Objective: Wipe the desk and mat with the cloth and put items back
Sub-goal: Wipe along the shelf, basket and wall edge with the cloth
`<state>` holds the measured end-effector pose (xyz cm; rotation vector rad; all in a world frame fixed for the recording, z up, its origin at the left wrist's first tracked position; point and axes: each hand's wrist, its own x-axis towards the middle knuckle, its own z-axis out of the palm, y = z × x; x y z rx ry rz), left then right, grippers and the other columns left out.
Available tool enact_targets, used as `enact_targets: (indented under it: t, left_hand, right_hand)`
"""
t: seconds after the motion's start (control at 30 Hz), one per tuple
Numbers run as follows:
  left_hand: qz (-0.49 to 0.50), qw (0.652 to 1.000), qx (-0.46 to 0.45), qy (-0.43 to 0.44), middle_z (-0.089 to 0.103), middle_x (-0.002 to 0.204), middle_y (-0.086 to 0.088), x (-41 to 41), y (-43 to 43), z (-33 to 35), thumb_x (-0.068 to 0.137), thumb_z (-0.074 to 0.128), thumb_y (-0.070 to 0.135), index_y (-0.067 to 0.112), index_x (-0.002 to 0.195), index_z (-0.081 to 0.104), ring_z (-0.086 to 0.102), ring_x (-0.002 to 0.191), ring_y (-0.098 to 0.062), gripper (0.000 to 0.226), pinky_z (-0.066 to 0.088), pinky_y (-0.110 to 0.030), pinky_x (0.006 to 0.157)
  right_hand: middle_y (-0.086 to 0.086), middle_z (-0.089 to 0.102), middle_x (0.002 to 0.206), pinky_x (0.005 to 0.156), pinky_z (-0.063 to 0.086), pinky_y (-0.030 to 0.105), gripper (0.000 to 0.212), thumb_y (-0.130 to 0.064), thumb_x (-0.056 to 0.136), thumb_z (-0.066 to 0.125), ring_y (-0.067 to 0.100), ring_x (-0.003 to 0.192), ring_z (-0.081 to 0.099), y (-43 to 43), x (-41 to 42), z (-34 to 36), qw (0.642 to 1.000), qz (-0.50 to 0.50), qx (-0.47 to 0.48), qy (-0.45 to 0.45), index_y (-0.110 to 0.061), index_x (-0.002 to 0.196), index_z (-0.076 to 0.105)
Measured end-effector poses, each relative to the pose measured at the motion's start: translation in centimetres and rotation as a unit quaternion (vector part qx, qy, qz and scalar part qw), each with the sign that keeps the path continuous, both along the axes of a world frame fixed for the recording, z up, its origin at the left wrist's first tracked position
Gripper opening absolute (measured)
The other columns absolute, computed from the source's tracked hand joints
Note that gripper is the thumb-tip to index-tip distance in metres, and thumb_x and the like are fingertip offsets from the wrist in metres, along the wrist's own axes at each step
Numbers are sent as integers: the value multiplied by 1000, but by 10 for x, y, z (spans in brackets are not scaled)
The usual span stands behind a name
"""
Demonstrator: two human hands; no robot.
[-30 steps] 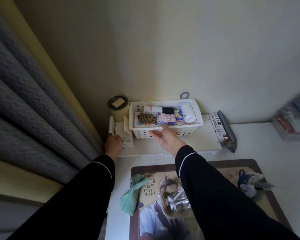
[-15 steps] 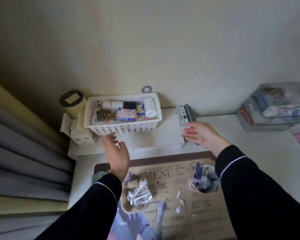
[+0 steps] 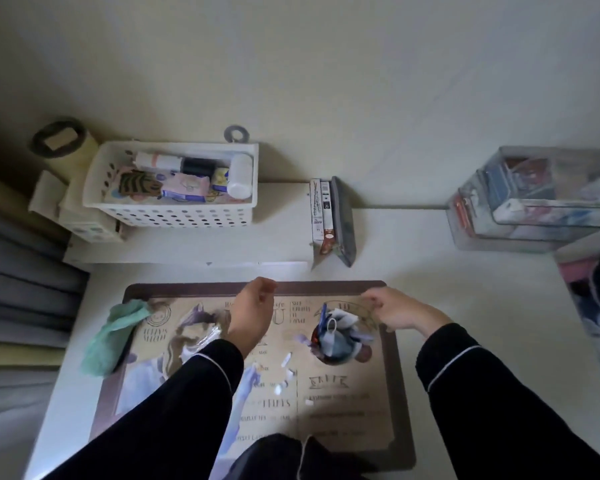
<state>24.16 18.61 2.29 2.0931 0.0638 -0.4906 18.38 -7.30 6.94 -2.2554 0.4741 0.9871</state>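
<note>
White desk (image 3: 465,306) against cream wall, printed brown-bordered mat (image 3: 343,403) at frame centre. Crumpled teal cloth (image 3: 113,336) on mat's upper-left corner, draping onto desk. Left hand (image 3: 252,311) and right hand (image 3: 400,311) above mat, both loosely curled, empty. White basket (image 3: 174,213) upper left.

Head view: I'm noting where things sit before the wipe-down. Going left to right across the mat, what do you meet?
Green cloth draped over the mat's left edge → crinkled clear wrapper → left hand → small white scraps → dark cup stuffed with odds and ends → right hand.
</note>
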Motion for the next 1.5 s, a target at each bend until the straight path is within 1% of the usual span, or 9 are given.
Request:
enact_targets:
  t: [0.13,0.37,0.47,0.6,0.67,0.93,1.07,1.23,1.5]
  left_hand:
    - [-72,994,61,60,66,105,1,-33,-5,-14,93,44,5,18,105,64,63,88,-13,27,46,-22,73]
    - [-1,947,296,-123,46,126,-14,-60,37,-14,71,63,11,11,128,47,40,116,-32,60,33,-44,99]
    - [21,934,355,-19,16,146,-18,-61,56,-18,68,73,39,20,146,11,15,136,-38,102,19,-54,109]
    - [55,921,366,121,-11,154,-19,-52,72,-32,59,78,61,23,147,-20,-7,143,-36,137,11,-58,113]
    - [91,918,346,173,-11,154,-22,-47,76,-37,56,81,61,18,146,-23,-7,143,-38,144,8,-56,114]
    - [22,901,382,202,-19,154,-18,-36,85,-49,66,68,69,28,151,14,-12,138,-47,108,0,-57,113]
    - [119,924,324,166,4,149,-22,-39,89,-45,61,83,46,23,150,-8,8,136,-39,129,11,-47,114]
    - [113,928,319,155,12,146,-18,-39,88,-36,64,76,43,28,148,-9,15,133,-35,120,23,-53,107]
    - [22,955,282,-87,14,146,-4,-26,41,10,62,69,50,31,146,2,21,133,-30,109,31,-59,103]
  right_hand:
    - [14,62,115,77,59,33,27,-7,92,52,23,89,67,4,-32,-14,985,-8,114,129,-15,117,59]
    - [6,67,103,68,56,22,27,-25,96,51,14,87,70,4,-35,-19,981,-22,152,122,-12,120,46]
    - [7,66,109,75,58,27,35,-31,98,48,16,88,71,2,-35,-15,973,-38,187,130,-19,129,38]
    - [9,67,103,76,59,30,9,-20,99,47,18,85,72,4,-34,-14,976,-5,190,107,-13,99,52]
    - [9,68,93,72,59,27,17,-14,98,44,18,81,72,9,-33,-17,984,9,163,75,-10,84,53]
    - [0,56,44,75,56,37,46,-5,91,42,23,53,60,24,-45,-23,992,38,120,-17,-10,47,54]
    - [0,58,47,58,54,30,35,-2,92,44,22,54,62,25,-46,-26,992,-12,125,-23,-8,59,55]
    - [17,65,57,50,52,29,23,6,86,43,27,48,61,21,-32,-14,985,-86,140,-47,2,71,60]
    - [14,69,65,50,52,21,18,-1,96,47,20,54,67,5,49,42,969,-126,157,-142,1,85,62]
